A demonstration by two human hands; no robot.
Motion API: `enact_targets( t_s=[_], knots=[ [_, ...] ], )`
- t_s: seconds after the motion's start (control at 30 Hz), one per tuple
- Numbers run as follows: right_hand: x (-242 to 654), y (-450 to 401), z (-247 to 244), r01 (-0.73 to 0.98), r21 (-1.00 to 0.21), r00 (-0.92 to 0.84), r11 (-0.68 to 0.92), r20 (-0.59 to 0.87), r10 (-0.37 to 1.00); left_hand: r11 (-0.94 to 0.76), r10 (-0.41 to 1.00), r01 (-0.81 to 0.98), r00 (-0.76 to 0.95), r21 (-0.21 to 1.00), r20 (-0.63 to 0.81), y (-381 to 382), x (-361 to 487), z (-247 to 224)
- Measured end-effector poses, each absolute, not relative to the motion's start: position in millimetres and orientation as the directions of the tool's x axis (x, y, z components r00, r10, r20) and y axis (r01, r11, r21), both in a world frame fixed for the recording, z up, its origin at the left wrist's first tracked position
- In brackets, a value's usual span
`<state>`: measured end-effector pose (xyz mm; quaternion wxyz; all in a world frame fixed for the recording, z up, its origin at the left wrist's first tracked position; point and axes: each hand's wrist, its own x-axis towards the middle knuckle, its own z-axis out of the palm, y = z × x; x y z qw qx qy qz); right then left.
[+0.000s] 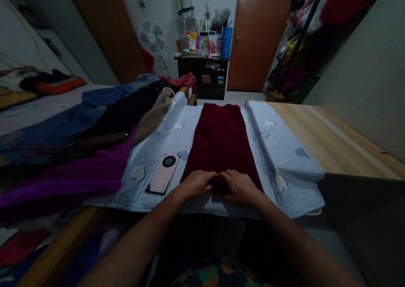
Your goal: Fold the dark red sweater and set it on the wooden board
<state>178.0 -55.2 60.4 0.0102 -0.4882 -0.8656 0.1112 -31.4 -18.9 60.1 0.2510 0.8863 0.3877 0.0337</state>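
Dim light hangs over this room, with a white fan [152, 36] at the upper left of centre and a brown door [256, 34] at the upper right. Mid-frame, a dark red cloth [223, 139] lies lengthwise on a pale quilted cover [289, 154], its near end under both hands. Left hand [198, 182] and right hand [239, 187] sit nearly fingertip to fingertip there, fingers curled onto the fabric; whether they pinch it or only press, I can't tell from here. A pull toward the body could, I'd guess, drag the cover along, since it looks loose and ridged beneath, and the red cloth might then skew or bunch. The phone [163, 175], left of the cloth at lower centre-left, could be knocked by a wide left sweep or slide if the cover shifted. Its near edge falls just past the hands, so little support remains on that side. Purple fabric [104, 160] and piled clothes crowd the left; toward the wooden top [316, 135] at right, the elbow seems to have more room.
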Motion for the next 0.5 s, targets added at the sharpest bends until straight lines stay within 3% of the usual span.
enact_targets(
  t_s=[0.3, 0.5],
  knots=[
    [168.8, -57.6, 68.2, 0.855, -0.231, -0.496, 0.465, -0.097, 0.863, -0.61, 0.755, 0.755, 0.646, 0.24, -0.112, -38.3, -20.2, 60.7],
    [170.9, -62.5, 71.5, 0.858, -0.221, -0.495, 0.464, -0.111, 0.862, -0.633, 0.758, 0.741, 0.652, 0.225, -0.015, -45.4, -19.3, 54.1]
  ],
)
